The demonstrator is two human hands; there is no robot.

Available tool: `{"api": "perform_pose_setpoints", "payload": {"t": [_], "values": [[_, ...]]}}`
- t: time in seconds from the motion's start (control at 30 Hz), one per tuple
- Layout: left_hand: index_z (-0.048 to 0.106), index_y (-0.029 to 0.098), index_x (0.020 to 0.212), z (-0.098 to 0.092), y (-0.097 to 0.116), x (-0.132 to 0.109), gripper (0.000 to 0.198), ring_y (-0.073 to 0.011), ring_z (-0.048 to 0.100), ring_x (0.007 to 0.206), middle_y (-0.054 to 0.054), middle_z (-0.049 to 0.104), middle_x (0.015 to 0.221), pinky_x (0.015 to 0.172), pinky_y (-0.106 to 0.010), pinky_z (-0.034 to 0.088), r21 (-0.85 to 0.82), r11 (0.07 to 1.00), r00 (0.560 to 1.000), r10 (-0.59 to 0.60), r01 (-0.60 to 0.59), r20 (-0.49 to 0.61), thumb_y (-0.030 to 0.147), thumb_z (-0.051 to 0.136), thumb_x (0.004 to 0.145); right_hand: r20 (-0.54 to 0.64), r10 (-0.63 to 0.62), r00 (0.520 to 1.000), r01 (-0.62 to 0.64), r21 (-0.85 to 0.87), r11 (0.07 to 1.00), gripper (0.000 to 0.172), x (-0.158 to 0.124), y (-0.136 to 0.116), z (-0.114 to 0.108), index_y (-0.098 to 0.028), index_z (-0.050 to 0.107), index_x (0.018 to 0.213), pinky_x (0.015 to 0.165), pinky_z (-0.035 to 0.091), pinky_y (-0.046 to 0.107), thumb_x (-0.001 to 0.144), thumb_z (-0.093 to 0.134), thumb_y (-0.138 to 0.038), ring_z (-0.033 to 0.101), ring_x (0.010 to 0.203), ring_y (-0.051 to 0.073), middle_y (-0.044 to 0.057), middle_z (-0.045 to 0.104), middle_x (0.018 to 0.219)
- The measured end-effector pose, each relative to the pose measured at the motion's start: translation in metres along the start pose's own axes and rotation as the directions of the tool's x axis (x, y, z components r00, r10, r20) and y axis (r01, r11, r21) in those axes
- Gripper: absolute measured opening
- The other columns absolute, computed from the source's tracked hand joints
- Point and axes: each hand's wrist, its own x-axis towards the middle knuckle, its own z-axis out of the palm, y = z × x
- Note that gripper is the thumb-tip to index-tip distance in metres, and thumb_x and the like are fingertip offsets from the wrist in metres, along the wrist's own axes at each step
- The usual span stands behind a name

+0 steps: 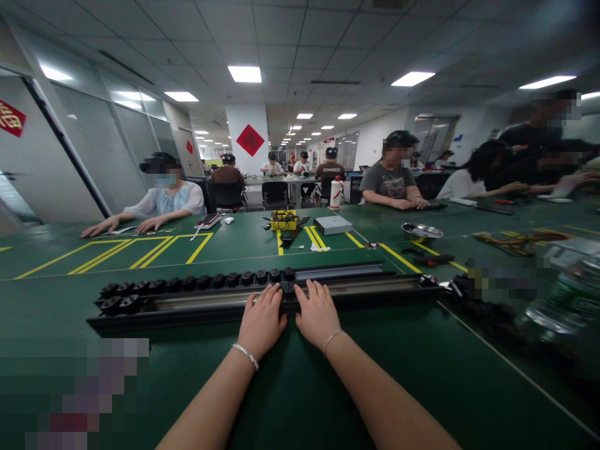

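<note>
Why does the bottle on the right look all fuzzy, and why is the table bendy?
Head view: the plastic bottle sits at the frame's edge, blurred; the wide lens curves the green table and ceiling lights; both hands, left hand and right hand, on the black rail are sharp.

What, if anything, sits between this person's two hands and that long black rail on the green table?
Nothing visible does. The left hand and the right hand already rest on the long black rail, fingers laid over its near edge about midway along. The row of small black rollers sits on the rail's far side, left of the hands.
</note>
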Motion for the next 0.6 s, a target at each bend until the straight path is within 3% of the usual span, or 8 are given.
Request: {"api": "perform_pose_setpoints", "payload": {"t": [0.33,0.5,0.6], "values": [[0.051,0.018,0.112,0.004,0.005,0.004,0.039,-0.0237,0.035,0.127,-0.009,0.050,0.130,0.099,-0.042,0.031,-0.001,1.000,0.998,-0.028,0.028,-0.049,0.027,0.050,0.075,-0.136,-0.129,0.982,0.141,0.087,0.986,0.052,-0.009,0.021,0.008,-0.019,0.043,0.130,0.107,0.021,0.035,0.079,0.048,-0.026,0.037,0.123,0.021,0.009,0.048,0.129],[0.051,0.018,0.107,0.003,0.008,0.007,0.035,-0.0233,0.042,0.120,-0.009,0.053,0.126,0.097,-0.042,0.032,-0.016,0.998,0.996,-0.066,0.065,-0.055,0.027,0.051,0.073,-0.189,-0.096,0.977,0.116,0.101,0.988,0.046,-0.011,0.024,0.012,-0.020,0.051,0.123,0.109,0.015,0.040,0.078,0.051,-0.028,0.029,0.128,0.022,0.007,0.045,0.133],[0.051,0.019,0.108,0.005,0.009,0.005,0.036,-0.0229,0.043,0.119,-0.009,0.053,0.124,0.097,-0.041,0.032,-0.021,0.997,0.995,-0.070,0.068,-0.078,0.027,0.051,0.073,-0.175,-0.070,0.982,0.097,0.149,0.984,0.045,-0.010,0.022,0.011,-0.021,0.051,0.123,0.109,0.013,0.039,0.078,0.051,-0.029,0.032,0.127,0.022,0.007,0.046,0.132]]}}
